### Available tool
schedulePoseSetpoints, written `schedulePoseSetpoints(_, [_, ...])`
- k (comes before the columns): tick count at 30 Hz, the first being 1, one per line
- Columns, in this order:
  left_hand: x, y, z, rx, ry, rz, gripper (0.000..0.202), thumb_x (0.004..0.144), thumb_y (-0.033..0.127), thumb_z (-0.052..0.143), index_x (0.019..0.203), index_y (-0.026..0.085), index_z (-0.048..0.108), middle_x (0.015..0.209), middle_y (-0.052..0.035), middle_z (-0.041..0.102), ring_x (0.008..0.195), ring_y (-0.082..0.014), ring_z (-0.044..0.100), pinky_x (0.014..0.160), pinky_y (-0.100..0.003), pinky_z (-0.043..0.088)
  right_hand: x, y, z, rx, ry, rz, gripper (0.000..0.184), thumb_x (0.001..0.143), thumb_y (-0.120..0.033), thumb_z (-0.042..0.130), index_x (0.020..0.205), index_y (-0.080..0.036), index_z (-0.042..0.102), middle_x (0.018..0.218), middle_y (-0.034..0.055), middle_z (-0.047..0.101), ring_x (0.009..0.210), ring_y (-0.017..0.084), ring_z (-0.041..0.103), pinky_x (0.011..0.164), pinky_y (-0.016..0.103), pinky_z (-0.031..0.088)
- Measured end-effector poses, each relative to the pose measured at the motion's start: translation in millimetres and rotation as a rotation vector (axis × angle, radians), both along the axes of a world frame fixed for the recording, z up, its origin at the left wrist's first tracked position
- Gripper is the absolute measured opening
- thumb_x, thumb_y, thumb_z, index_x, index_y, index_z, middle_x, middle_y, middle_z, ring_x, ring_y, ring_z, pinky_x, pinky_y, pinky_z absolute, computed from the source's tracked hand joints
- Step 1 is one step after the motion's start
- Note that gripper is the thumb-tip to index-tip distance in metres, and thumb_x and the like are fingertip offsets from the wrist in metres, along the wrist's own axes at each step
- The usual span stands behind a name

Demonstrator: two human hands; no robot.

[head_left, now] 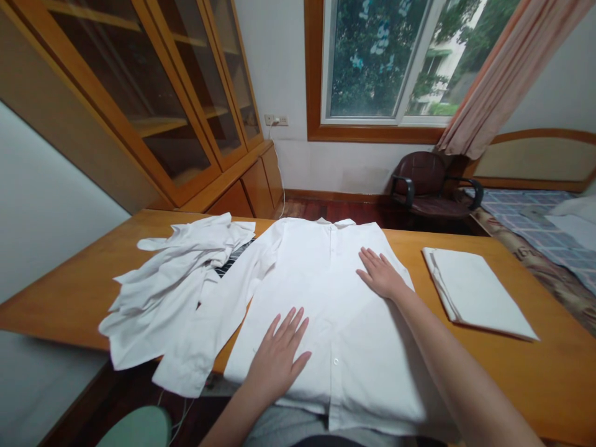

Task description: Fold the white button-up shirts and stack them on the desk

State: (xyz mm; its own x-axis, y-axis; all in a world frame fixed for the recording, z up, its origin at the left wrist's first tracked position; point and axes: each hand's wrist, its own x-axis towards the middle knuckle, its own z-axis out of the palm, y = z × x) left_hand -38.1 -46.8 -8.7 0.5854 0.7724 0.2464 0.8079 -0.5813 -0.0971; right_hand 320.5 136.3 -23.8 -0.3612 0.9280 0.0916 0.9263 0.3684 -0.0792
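Note:
A white button-up shirt (307, 279) lies spread front side up on the wooden table, its collar at the far edge and its hem over the near edge. One sleeve stretches out to the left; the other is not visible. My left hand (280, 351) rests flat on the lower left front, fingers spread. Higher up on the right side of the chest, my right hand (379, 273) also lies flat with fingers apart. Neither hand grips anything. Left of the shirt is a rumpled heap of white clothes (172, 279), partly under the sleeve.
A folded white garment (479, 292) lies on the table (554, 366) at right. Behind stand a glass-door cabinet (186, 93), a brown armchair (421, 186) and a bed (540, 217) by the window (372, 62). A green round stool (137, 428) is at lower left.

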Motion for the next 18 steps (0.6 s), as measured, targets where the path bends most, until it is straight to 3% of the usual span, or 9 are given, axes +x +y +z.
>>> schedulePoseSetpoints(5, [-11.2,-10.2,2.8,0.013,-0.009,0.014,0.064,0.102,0.051,0.042,0.158,0.021,0.032,0.163,-0.0075,0.033,0.151,-0.0245,0.029,0.122,-0.043,0.024,35.5,22.9,-4.7,-0.018,-0.042,-0.108,0.069,0.101,-0.054,0.026,0.158,-0.016,0.031,0.165,0.0111,0.027,0.154,0.027,0.022,0.124,0.053,0.020])
schedulePoseSetpoints(9, [-16.9,-13.6,2.9,-0.001,-0.007,0.022,0.060,0.103,0.046,0.041,0.158,0.023,0.032,0.163,-0.0051,0.033,0.151,-0.0235,0.029,0.122,-0.043,0.026,32.4,30.7,0.1,-0.016,-0.042,-0.192,0.070,0.101,-0.054,0.024,0.157,-0.013,0.032,0.163,0.0152,0.030,0.152,0.033,0.026,0.123,0.059,0.018])
schedulePoseSetpoints(11, [-18.5,-12.3,0.7,-0.019,-0.020,0.023,0.057,0.103,0.042,0.041,0.157,0.025,0.033,0.163,-0.0037,0.033,0.151,-0.0228,0.030,0.122,-0.043,0.027,11.3,25.2,5.8,0.037,-0.015,-0.181,0.069,0.102,-0.053,0.027,0.156,-0.011,0.035,0.162,0.0177,0.032,0.151,0.035,0.027,0.122,0.060,0.018])
schedulePoseSetpoints(13, [-19.3,-8.2,-2.7,-0.038,-0.047,0.036,0.055,0.103,0.038,0.041,0.156,0.026,0.035,0.163,-0.0031,0.035,0.151,-0.0225,0.031,0.122,-0.043,0.029,-21.7,10.9,12.6,0.075,0.033,-0.082,0.066,0.103,-0.050,0.030,0.155,-0.011,0.036,0.163,0.0180,0.029,0.152,0.033,0.026,0.123,0.057,0.020])
schedulePoseSetpoints(18, [-18.5,9.9,-10.7,-0.086,-0.140,0.108,0.052,0.103,0.032,0.039,0.155,0.023,0.037,0.160,-0.0055,0.040,0.149,-0.0226,0.034,0.119,-0.045,0.037,-108.7,-47.3,22.6,0.034,0.175,0.412,0.066,0.103,-0.052,0.039,0.157,-0.015,0.031,0.165,0.0145,0.024,0.154,0.028,0.021,0.125,0.052,0.020])
